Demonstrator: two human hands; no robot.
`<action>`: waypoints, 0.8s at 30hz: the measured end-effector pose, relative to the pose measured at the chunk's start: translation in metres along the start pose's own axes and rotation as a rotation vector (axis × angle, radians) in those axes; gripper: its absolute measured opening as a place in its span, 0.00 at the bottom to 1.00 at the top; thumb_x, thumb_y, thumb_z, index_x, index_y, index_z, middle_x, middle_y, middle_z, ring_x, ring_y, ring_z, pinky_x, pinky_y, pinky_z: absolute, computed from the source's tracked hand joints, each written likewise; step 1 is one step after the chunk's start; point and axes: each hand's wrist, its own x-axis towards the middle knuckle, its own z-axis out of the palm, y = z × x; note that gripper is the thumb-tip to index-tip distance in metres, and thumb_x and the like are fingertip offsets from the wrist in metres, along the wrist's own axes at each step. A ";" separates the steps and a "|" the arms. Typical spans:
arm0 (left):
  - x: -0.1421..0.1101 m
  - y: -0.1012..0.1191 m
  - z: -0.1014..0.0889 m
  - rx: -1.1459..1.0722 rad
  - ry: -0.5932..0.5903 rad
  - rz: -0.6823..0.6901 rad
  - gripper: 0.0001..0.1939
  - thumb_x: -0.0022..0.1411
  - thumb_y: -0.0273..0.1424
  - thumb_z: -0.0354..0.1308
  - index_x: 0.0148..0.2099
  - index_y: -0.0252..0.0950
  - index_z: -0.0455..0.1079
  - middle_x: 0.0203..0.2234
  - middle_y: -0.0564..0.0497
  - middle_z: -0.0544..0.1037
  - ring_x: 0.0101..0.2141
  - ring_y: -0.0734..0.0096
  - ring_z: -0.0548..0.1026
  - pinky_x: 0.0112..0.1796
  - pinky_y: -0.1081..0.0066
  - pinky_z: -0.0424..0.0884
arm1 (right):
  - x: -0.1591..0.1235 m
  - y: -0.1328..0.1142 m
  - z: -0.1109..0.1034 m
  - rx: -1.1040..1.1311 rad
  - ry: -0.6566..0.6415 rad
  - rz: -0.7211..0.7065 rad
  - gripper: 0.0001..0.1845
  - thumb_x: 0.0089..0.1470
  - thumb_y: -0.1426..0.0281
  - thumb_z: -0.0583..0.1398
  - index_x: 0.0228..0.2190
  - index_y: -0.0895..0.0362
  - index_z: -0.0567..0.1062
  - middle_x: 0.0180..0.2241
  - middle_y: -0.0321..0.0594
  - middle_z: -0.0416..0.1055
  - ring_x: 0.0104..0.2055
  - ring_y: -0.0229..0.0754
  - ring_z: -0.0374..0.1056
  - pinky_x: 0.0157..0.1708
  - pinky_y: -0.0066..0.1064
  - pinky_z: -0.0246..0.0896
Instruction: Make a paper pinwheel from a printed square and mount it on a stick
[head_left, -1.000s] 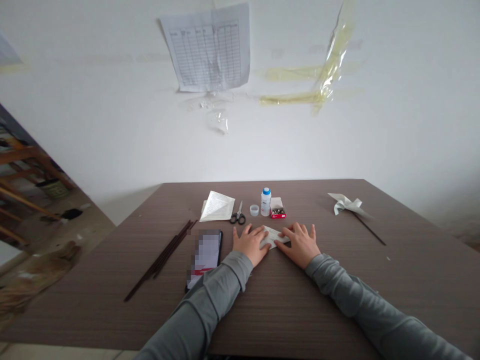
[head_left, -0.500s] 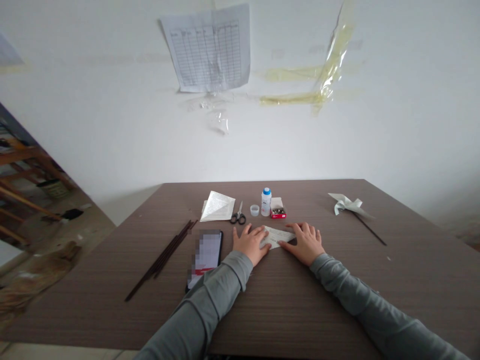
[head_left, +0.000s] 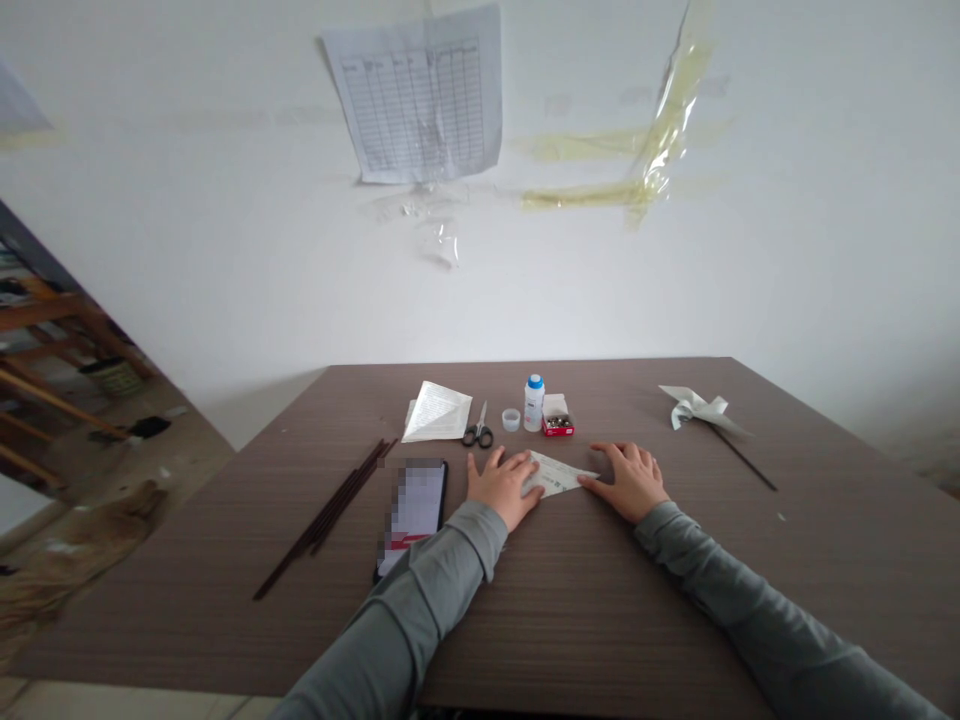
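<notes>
Left hand (head_left: 504, 488) pressing folded paper (head_left: 559, 475); right hand (head_left: 626, 482) flat beside tip.

White wall (head_left: 795, 250) with a taped grid sheet (head_left: 414, 95) behind a brown table (head_left: 600, 640), wooden rack (head_left: 52, 345) at left.

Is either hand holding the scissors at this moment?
No, the scissors lie on the table, while the left hand and right hand rest spread at the ends of a folded paper.

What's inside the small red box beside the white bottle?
The red box holds round metal pieces, too small to identify. Its raised white flap hides the back part, and anything beneath the top layer cannot be seen.
</notes>
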 end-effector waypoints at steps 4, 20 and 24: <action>0.000 0.002 -0.001 -0.004 -0.021 -0.013 0.25 0.87 0.39 0.71 0.79 0.59 0.87 0.87 0.53 0.80 0.90 0.31 0.66 0.89 0.15 0.53 | 0.005 0.008 -0.002 0.039 -0.029 0.009 0.34 0.75 0.52 0.68 0.76 0.44 0.87 0.74 0.54 0.82 0.81 0.73 0.75 0.81 0.69 0.71; -0.004 0.007 -0.007 -0.028 -0.026 -0.028 0.25 0.86 0.37 0.72 0.78 0.60 0.88 0.86 0.53 0.81 0.90 0.30 0.67 0.89 0.14 0.51 | 0.009 -0.005 -0.033 0.081 -0.169 0.137 0.42 0.71 0.70 0.70 0.81 0.34 0.84 0.78 0.48 0.80 0.84 0.72 0.73 0.85 0.61 0.68; -0.004 0.008 -0.009 -0.019 -0.030 -0.031 0.25 0.86 0.37 0.72 0.78 0.60 0.88 0.86 0.53 0.81 0.90 0.32 0.67 0.89 0.15 0.52 | 0.010 -0.002 -0.031 0.078 -0.160 0.118 0.42 0.70 0.70 0.69 0.80 0.33 0.85 0.77 0.48 0.81 0.83 0.73 0.74 0.85 0.64 0.68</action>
